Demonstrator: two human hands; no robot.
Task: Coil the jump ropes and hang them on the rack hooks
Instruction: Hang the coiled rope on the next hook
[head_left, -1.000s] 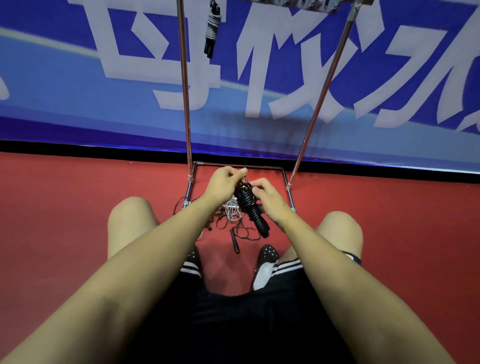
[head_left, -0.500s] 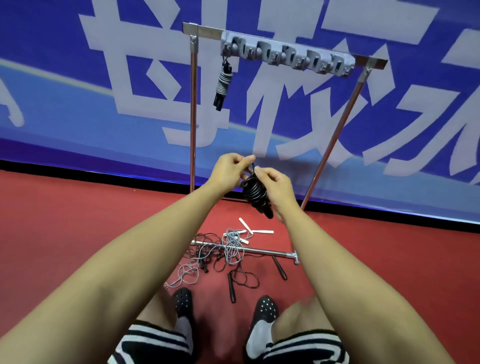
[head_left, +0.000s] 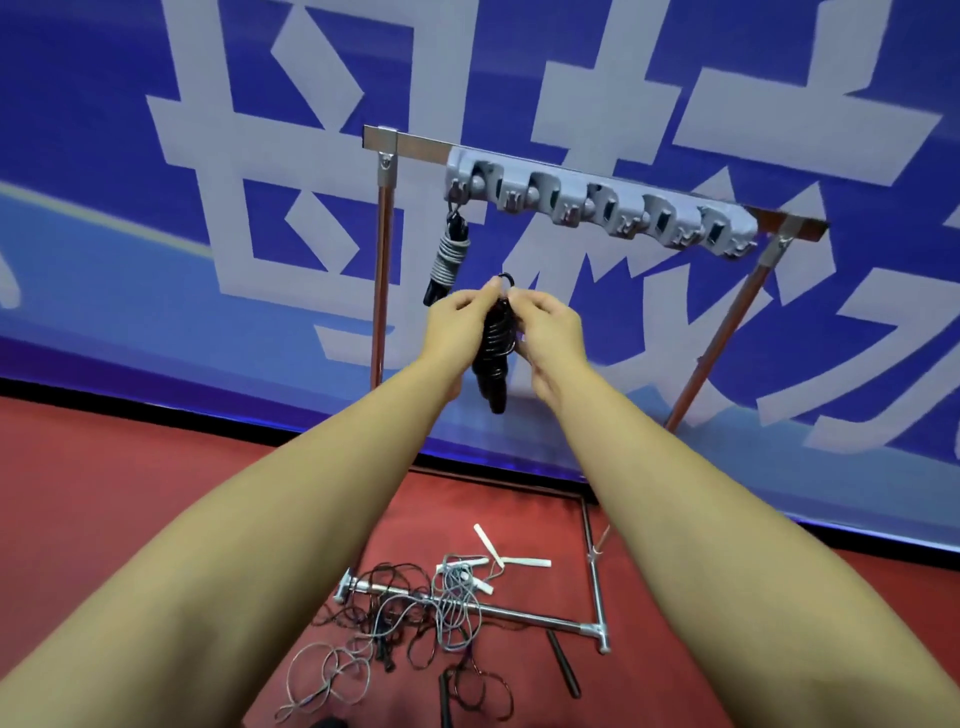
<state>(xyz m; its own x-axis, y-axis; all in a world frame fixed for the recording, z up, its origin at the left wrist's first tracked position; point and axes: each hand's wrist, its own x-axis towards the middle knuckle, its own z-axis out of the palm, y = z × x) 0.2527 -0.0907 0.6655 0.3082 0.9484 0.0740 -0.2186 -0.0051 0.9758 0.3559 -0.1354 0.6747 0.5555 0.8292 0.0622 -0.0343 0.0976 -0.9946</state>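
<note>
A coiled black jump rope (head_left: 493, 353) hangs upright between my hands, its small loop sticking up at the top. My left hand (head_left: 460, 325) and my right hand (head_left: 545, 327) both pinch it near that loop. It is below the grey hook strip (head_left: 597, 208) on the metal rack (head_left: 382, 260). A coiled grey-and-black rope (head_left: 447, 260) hangs from the leftmost hook. Several loose ropes (head_left: 415, 618) lie tangled on the red floor over the rack's base bar.
A blue banner with pale characters (head_left: 208, 208) stands behind the rack. White handles (head_left: 498, 558) and black handles (head_left: 563, 662) lie on the floor by the base frame (head_left: 597, 597). The rack's right post (head_left: 722, 332) slants down.
I have risen from a squat, and both hands have lifted the coiled black rope from near the floor up toward the hook strip.
</note>
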